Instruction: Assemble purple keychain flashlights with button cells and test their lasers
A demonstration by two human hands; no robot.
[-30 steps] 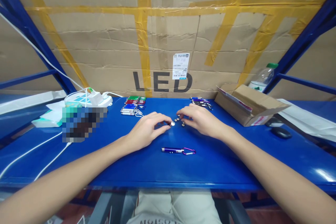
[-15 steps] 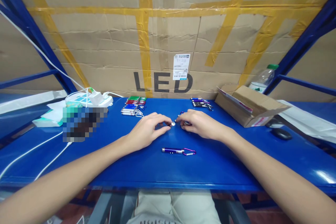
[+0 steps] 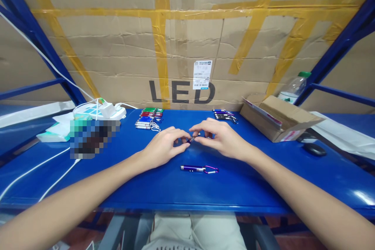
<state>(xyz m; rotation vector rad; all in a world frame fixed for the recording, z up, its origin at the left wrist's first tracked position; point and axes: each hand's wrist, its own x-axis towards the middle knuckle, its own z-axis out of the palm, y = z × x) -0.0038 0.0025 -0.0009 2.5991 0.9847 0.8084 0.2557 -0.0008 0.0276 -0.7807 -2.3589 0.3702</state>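
Fingertips of my left hand [image 3: 167, 145] are pinched on a small silvery piece [image 3: 192, 139] with a dark end, just above the blue table. From the other side, the thumb and index finger of my right hand [image 3: 218, 136] close on the same piece. Its exact kind is hidden by the fingers. Something small also shows under the curled fingers of my right hand, too covered to name. In front of both hands lies a purple keychain flashlight [image 3: 192, 168] with a purple carabiner clip [image 3: 211, 169].
Keychain flashlights in green, red, blue and silver [image 3: 149, 119] lie in rows at the back left, with purple and black ones [image 3: 224, 115] at the back right. An open cardboard box [image 3: 278, 119], a black mouse [image 3: 314, 149] and a white power strip [image 3: 115, 114] flank the blue table [image 3: 146, 191].
My right hand has moved left, and its thumb and index finger now meet the small silvery piece at my left fingertips. My left hand has barely moved; the purple flashlight lies still.
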